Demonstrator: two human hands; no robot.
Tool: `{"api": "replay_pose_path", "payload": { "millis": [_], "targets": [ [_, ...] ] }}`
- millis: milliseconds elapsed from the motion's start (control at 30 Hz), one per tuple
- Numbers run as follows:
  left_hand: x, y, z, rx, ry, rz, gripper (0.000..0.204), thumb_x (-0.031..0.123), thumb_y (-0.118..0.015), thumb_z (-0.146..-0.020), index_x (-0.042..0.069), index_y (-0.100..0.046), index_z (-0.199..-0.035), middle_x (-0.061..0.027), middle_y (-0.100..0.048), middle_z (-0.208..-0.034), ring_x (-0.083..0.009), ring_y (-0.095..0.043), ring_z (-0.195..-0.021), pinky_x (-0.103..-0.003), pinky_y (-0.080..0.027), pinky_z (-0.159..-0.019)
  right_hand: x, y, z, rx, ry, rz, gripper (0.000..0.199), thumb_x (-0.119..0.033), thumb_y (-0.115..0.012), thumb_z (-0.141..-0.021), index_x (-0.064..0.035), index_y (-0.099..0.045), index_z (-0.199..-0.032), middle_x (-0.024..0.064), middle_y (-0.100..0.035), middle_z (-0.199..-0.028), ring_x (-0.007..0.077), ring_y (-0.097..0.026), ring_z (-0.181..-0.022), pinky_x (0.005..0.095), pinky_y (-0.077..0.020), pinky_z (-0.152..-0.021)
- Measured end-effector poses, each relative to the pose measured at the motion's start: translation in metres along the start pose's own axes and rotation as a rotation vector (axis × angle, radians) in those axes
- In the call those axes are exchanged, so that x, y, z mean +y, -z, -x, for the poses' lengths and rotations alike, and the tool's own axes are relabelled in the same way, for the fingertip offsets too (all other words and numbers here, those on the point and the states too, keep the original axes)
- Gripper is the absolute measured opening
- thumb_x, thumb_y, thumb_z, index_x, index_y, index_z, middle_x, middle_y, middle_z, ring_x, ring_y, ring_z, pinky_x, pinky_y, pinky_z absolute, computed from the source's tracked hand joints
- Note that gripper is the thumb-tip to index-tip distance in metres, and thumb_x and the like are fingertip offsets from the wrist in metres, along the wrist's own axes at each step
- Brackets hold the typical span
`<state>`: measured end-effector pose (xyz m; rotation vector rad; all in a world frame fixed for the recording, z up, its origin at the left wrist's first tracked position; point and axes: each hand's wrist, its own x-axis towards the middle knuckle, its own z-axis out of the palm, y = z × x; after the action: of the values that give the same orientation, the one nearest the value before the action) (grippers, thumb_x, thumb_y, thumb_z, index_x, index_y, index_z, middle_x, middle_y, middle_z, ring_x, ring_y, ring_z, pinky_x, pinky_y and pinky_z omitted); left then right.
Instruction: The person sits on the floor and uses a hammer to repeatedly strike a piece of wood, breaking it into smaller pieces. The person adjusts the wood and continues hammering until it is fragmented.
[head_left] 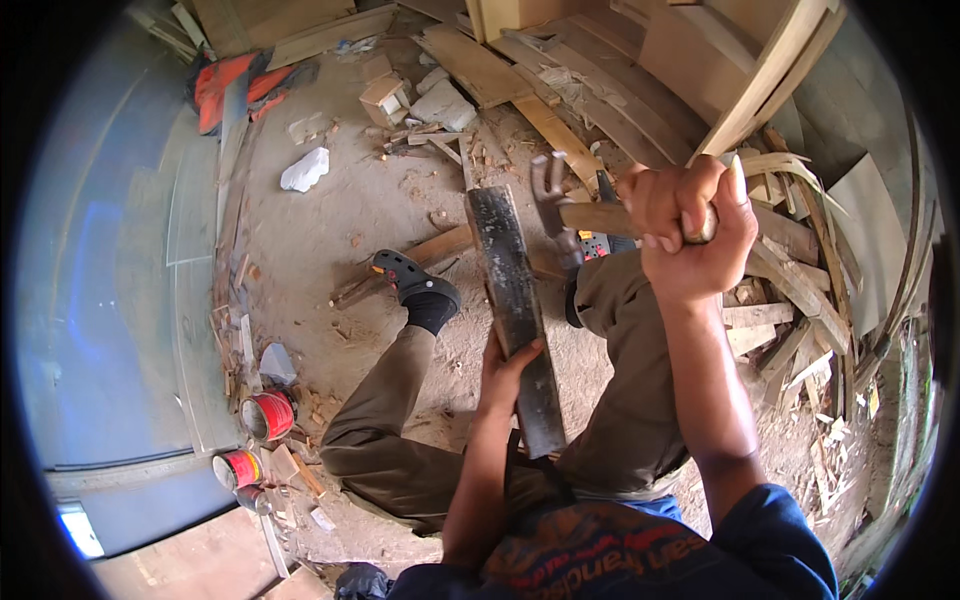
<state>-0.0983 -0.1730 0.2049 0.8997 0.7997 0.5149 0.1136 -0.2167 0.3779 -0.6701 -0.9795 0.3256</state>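
Observation:
My right hand (690, 225) is wrapped round the wooden handle of a claw hammer (592, 217), raised to the right of the board. The hammer's metal head points left, apart from the board. With my left hand (505, 375) I grip a long, narrow wooden board (508, 265) near its lower half. Its upward face is dark and scuffed, and it slants between my legs with its far end leaning left. The thumb lies over the board's face; the other fingers are partly hidden behind it.
Scrap wood (790, 270) is heaped on the right, with long planks (590, 85) at the back. A timber piece (430, 250) lies by my shod foot (415, 280). Red-labelled cans (268, 415) stand at left near a grey panel (120, 300). Wood chips and a white lump (305, 170) litter the floor.

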Motion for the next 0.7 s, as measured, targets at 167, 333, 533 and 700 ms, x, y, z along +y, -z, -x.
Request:
{"api": "replay_pose_path", "payload": {
  "millis": [167, 333, 533, 700],
  "targets": [
    [0.011, 0.042, -0.014, -0.021, -0.144, -0.002, 0.048, 0.029, -0.065, -0.092, 0.002, -0.047, -0.127, -0.0166, -0.065, -0.103, -0.023, -0.066, -0.085, -0.038, -0.058, -0.069, 0.007, -0.018, 0.007, 0.327, -0.331, 0.259, 0.046, -0.026, -0.058, -0.101, -0.0093, -0.044, -0.06, -0.0008, -0.043, -0.049, 0.0069, -0.037, -0.043, 0.0262, -0.028, -0.042],
    [0.02, 0.068, -0.011, -0.049, -0.165, 0.118, 0.063, 0.057, -0.048, -0.096, 0.002, -0.049, -0.128, -0.0159, -0.064, -0.104, -0.0238, -0.066, -0.087, -0.039, -0.058, -0.07, 0.04, -0.027, 0.04, 0.103, -0.779, 0.592, 0.05, -0.036, -0.063, -0.098, -0.0057, -0.052, -0.06, -0.0014, -0.05, -0.053, 0.0054, -0.043, -0.048, 0.027, -0.0338, -0.044],
    [0.021, 0.087, -0.003, -0.111, -0.076, 0.509, 0.082, 0.073, -0.03, -0.094, 0.002, -0.051, -0.129, -0.0164, -0.063, -0.107, -0.0278, -0.065, -0.091, -0.042, -0.057, -0.074, 0.126, -0.014, 0.1, 0.013, -1.006, 0.613, 0.051, -0.039, -0.062, -0.098, -0.0025, -0.054, -0.064, -0.0005, -0.05, -0.056, 0.0068, -0.042, -0.053, 0.0301, -0.0366, -0.05],
    [0.019, 0.1, 0.004, -0.081, -0.106, 0.545, 0.074, 0.065, -0.035, -0.098, 0.003, -0.047, -0.137, -0.0194, -0.06, -0.12, -0.0305, -0.062, -0.107, -0.047, -0.054, -0.086, 0.221, 0.023, 0.214, 0.025, -0.773, 0.608, 0.043, -0.035, -0.059, -0.101, -0.0089, -0.048, -0.068, -0.0042, -0.046, -0.059, 0.0043, -0.041, -0.053, 0.025, -0.0321, -0.048]
  ]
}}
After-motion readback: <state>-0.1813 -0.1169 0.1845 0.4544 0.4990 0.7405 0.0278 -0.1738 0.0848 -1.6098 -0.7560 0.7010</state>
